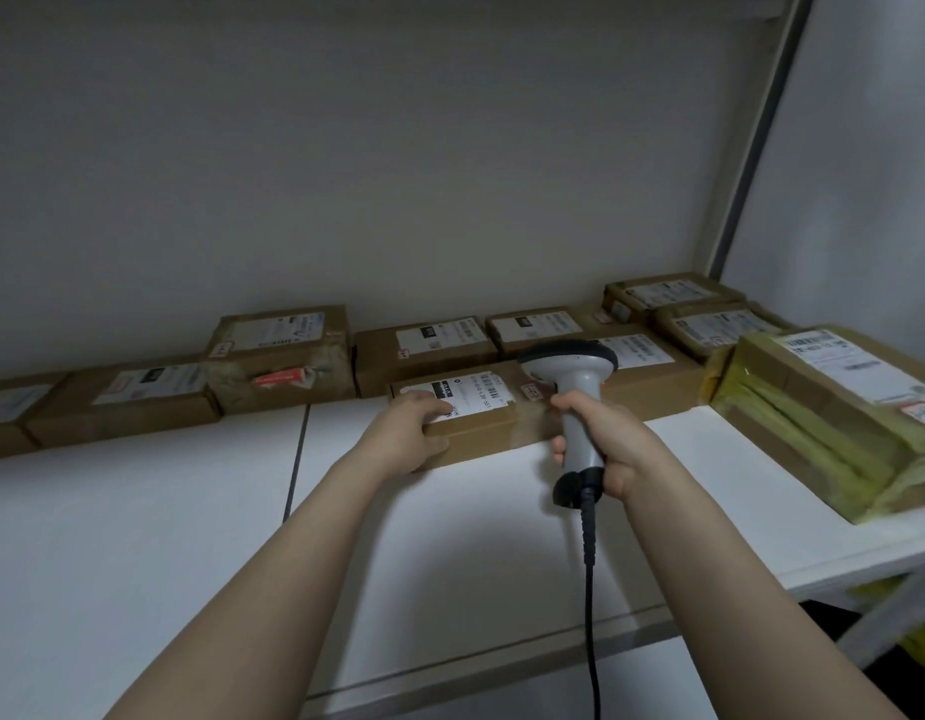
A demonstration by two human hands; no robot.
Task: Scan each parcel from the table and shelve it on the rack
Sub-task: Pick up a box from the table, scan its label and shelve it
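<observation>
A flat brown cardboard parcel with a white label lies on the white rack shelf, in front of a back row of parcels. My left hand grips its near left corner, fingers over the label and thumb on the front side. My right hand holds the handle of a grey barcode scanner. The scanner's head hangs just right of the parcel's label. Its black cable runs down toward me.
Several labelled brown parcels line the back wall along the shelf. A large parcel wrapped in yellow tape sits at the right end, near the shelf's front edge. A rack upright rises at the right. Bare shelf lies at the front left.
</observation>
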